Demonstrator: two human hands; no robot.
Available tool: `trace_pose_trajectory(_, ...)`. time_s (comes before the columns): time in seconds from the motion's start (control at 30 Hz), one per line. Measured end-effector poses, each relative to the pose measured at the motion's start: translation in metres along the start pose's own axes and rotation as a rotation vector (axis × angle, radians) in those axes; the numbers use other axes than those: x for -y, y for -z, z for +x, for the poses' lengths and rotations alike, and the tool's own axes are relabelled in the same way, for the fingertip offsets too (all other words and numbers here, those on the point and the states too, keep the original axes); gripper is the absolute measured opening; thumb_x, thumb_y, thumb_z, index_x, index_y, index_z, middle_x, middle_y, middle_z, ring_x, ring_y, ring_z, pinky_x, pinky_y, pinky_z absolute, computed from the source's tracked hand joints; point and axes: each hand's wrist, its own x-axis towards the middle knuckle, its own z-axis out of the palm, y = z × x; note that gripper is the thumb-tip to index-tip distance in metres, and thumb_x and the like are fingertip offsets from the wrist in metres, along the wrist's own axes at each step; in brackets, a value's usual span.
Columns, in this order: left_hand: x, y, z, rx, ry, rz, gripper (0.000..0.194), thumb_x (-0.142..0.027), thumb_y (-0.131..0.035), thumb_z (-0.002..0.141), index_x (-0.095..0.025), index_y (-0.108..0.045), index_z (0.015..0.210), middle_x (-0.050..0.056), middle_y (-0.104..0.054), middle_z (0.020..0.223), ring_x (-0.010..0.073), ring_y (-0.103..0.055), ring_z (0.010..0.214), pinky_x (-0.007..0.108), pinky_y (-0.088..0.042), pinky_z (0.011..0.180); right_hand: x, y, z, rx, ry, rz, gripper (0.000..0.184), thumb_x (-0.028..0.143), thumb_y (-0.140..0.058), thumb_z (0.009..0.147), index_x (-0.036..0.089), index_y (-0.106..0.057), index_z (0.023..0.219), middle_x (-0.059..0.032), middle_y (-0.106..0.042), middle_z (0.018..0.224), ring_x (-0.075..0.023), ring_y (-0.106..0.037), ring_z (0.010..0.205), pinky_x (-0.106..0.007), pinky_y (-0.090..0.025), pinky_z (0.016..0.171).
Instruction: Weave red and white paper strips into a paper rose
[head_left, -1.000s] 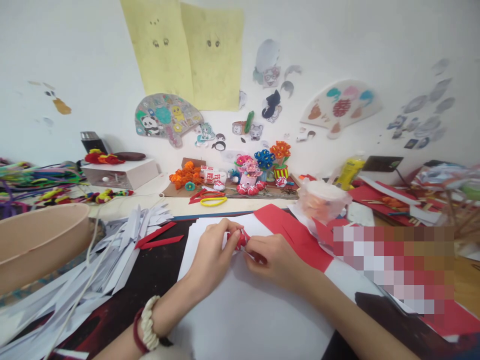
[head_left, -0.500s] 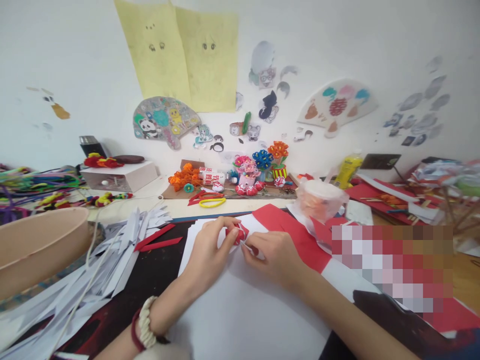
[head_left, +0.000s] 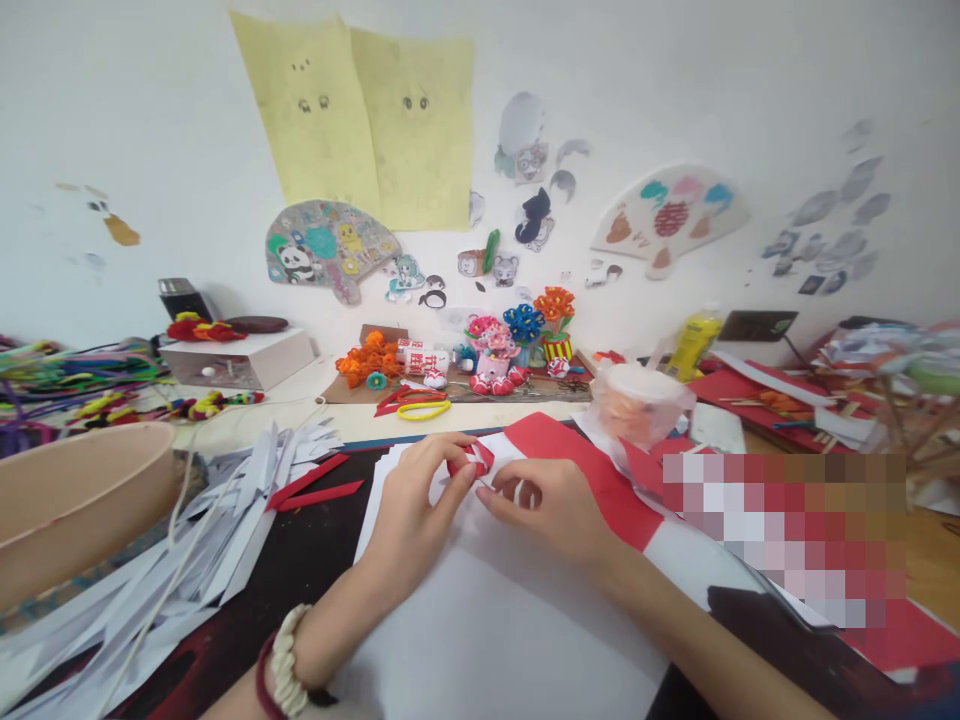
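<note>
A small red-and-white folded paper piece (head_left: 472, 459) is pinched between the thumb and fingers of my left hand (head_left: 421, 505), just above a stack of white paper (head_left: 480, 610). Close on its right, my right hand (head_left: 555, 505) is curled with thumb and forefinger tips brought together beside the piece. Whatever those right fingertips hold is too small to make out. A red paper sheet (head_left: 581, 475) lies on the stack behind my right hand. Two red paper strips (head_left: 319, 494) rest on the dark surface left of my left hand.
White paper strips (head_left: 240, 530) are heaped at left beside a beige tub (head_left: 90, 480). Along the back stand craft flowers (head_left: 525, 320), yellow-handled scissors (head_left: 424, 409) and a plastic-wrapped cup (head_left: 645, 390). A yellow bottle (head_left: 694, 340) and more red paper (head_left: 911, 630) are at right.
My right fingertips have shifted slightly at the paper piece, and the white strip end that showed by them now lies against the red. My left hand keeps its hold.
</note>
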Motion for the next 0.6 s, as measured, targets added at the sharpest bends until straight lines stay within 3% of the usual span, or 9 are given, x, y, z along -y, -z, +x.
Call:
trace_pose_trajectory(0.07, -0.001, 0.002, 0.0, -0.027, 0.015, -0.011, 0.013, -0.025, -0.052, 0.095, -0.022, -0.055, 0.083, 0.004, -0.068, 0.11, 0.0215, -0.061, 0.106, 0.035, -0.044, 0.092, -0.001, 0.003, 0.002, 0.085, -0.169, 0.162, 0.033, 0.052, -0.072, 0.075, 0.019, -0.067, 0.078, -0.0021, -0.069, 0.069, -0.015, -0.063, 0.057, -0.024, -0.043, 0.052)
trace_pose_trajectory(0.13, -0.002, 0.004, 0.0, -0.041, 0.02, -0.03, 0.014, -0.026, -0.052, 0.095, -0.022, -0.055, 0.082, 0.004, -0.067, 0.111, 0.0211, -0.061, 0.106, 0.034, -0.043, 0.092, -0.003, 0.005, 0.004, 0.169, -0.288, 0.372, 0.047, 0.054, -0.075, 0.072, 0.018, -0.064, 0.1, -0.0057, -0.071, 0.086, -0.018, -0.068, 0.068, -0.026, -0.049, 0.056)
trace_pose_trajectory(0.2, -0.003, 0.005, 0.0, -0.038, 0.017, -0.055, 0.015, -0.027, -0.052, 0.095, -0.022, -0.055, 0.082, 0.004, -0.067, 0.111, 0.0208, -0.061, 0.106, 0.033, -0.043, 0.092, -0.003, 0.007, 0.005, 0.234, -0.336, 0.608, 0.065, 0.055, -0.075, 0.073, 0.018, -0.052, 0.122, -0.0084, -0.068, 0.102, -0.0194, -0.07, 0.079, -0.03, -0.054, 0.068)
trace_pose_trajectory(0.3, -0.004, 0.005, 0.001, -0.019, -0.003, -0.085, 0.014, -0.025, -0.051, 0.096, -0.022, -0.055, 0.083, 0.004, -0.067, 0.111, 0.0204, -0.061, 0.106, 0.032, -0.043, 0.092, -0.001, 0.009, 0.005, 0.293, -0.334, 0.871, 0.08, 0.059, -0.071, 0.077, 0.021, -0.037, 0.138, -0.0097, -0.061, 0.112, -0.0206, -0.07, 0.09, -0.038, -0.054, 0.085)
trace_pose_trajectory(0.37, -0.005, 0.005, 0.0, -0.008, -0.022, -0.095, 0.012, -0.025, -0.051, 0.096, -0.022, -0.056, 0.085, 0.005, -0.067, 0.112, 0.0204, -0.062, 0.106, 0.032, -0.044, 0.092, 0.002, 0.01, 0.004, 0.284, -0.334, 0.904, 0.082, 0.058, -0.073, 0.075, 0.023, -0.036, 0.14, -0.0106, -0.058, 0.118, -0.0209, -0.069, 0.092, -0.04, -0.054, 0.088)
trace_pose_trajectory(0.47, -0.006, 0.005, -0.002, 0.01, -0.041, -0.104, 0.012, -0.026, -0.052, 0.095, -0.022, -0.056, 0.085, 0.006, -0.068, 0.111, 0.0207, -0.063, 0.102, 0.033, -0.046, 0.089, 0.006, 0.011, 0.005, 0.217, -0.349, 0.784, 0.077, 0.051, -0.079, 0.071, 0.026, -0.044, 0.134, -0.0112, -0.054, 0.13, -0.0201, -0.066, 0.096, -0.036, -0.055, 0.084)
trace_pose_trajectory(0.6, -0.008, 0.005, -0.003, 0.025, -0.064, -0.104, 0.013, -0.026, -0.053, 0.095, -0.021, -0.057, 0.083, 0.006, -0.069, 0.108, 0.0208, -0.063, 0.102, 0.033, -0.047, 0.088, 0.007, 0.013, 0.005, 0.221, -0.291, 0.723, 0.068, 0.046, -0.079, 0.073, 0.029, -0.048, 0.131, -0.0073, -0.057, 0.129, -0.0153, -0.065, 0.085, -0.03, -0.055, 0.072)
